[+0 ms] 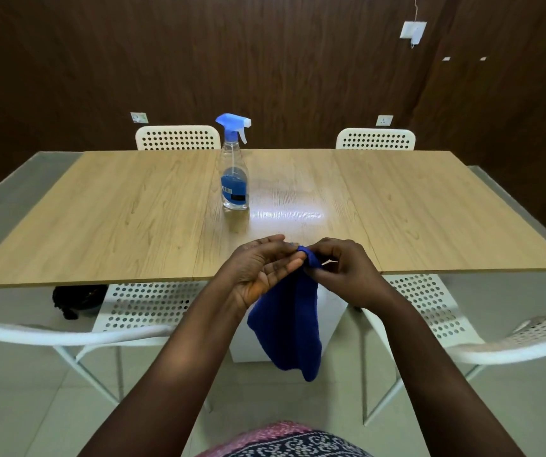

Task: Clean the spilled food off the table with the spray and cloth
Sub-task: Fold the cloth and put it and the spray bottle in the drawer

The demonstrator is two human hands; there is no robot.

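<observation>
Our left hand (pixel 261 268) is lying open against the blue cloth (pixel 289 324); our right hand (pixel 347 272) is pinching its top edge while it is hanging below the table (pixel 100 209) edge. It could be slipping floorward.

The cloth (pixel 286 328) in my grip looks like soft, matt, fuzzy fabric. The bench (pixel 133 212) is light wood grain, smooth, with a glossy shine. The spray bottle (pixel 234 173) is clear plastic. The chairs (pixel 178 137) are white, perforated.
</observation>
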